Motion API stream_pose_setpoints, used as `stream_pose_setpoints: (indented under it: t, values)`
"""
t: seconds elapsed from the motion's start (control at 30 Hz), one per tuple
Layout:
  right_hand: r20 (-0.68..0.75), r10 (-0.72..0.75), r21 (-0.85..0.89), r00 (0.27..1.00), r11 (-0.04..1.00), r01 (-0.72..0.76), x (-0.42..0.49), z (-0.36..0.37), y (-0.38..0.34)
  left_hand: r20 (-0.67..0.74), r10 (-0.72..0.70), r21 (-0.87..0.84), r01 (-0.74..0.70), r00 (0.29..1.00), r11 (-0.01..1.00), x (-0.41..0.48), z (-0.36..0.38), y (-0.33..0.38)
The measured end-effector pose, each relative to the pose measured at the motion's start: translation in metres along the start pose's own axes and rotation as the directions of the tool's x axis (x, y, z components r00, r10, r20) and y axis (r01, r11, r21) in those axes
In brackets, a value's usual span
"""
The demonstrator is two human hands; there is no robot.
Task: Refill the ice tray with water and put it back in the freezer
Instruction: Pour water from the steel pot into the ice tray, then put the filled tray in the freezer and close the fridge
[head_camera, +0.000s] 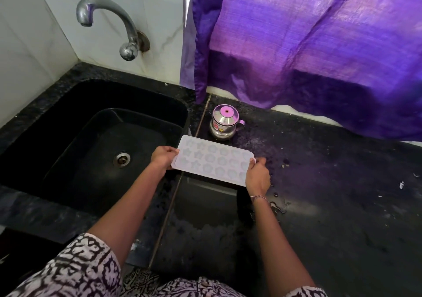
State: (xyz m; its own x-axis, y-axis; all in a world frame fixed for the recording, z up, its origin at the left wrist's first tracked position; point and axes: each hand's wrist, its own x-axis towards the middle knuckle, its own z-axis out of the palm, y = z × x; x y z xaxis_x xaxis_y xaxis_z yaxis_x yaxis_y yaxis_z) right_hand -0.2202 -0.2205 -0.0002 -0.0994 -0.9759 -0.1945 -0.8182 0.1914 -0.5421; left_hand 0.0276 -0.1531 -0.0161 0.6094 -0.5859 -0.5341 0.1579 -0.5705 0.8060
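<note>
A pale white ice tray with several flower- and star-shaped cups is held level just above the black counter, right of the sink. My left hand grips its left short edge. My right hand grips its right short edge, a bead bracelet on that wrist. The black sink lies to the left, with a drain in its floor. The steel tap curves out of the tiled wall above the sink's back, and no water runs from it. Whether the cups hold water is unclear.
A small steel pot with a pink-knobbed lid stands on the counter just behind the tray. A purple curtain hangs over the counter's back right. Water drops and puddles lie on the black counter near my right wrist.
</note>
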Motion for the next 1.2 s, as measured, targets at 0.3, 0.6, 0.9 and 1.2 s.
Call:
stream_pose_setpoints:
  t: [0.3,0.6,0.9,1.2]
  values:
    - [-0.049,-0.03,0.107,0.998,0.994,0.036,-0.013,0.008,-0.016,-0.002,-0.027,-0.039,0.027,1.0,0.999,-0.009,-0.027,-0.012]
    - [0.005,-0.122,0.183,0.993,0.976,0.119,-0.043,0.038,-0.046,-0.086,-0.068,-0.169,0.053,0.994,0.984,-0.034,-0.088,-0.031]
    - [0.096,-0.278,0.25,0.956,0.936,0.247,-0.079,0.076,-0.096,-0.227,-0.111,-0.242,0.055,0.968,0.969,-0.059,-0.164,-0.054]
    - [0.167,-0.434,0.283,0.885,0.881,0.379,-0.099,0.096,-0.138,-0.341,-0.158,-0.345,0.033,0.927,0.938,-0.088,-0.205,-0.068]
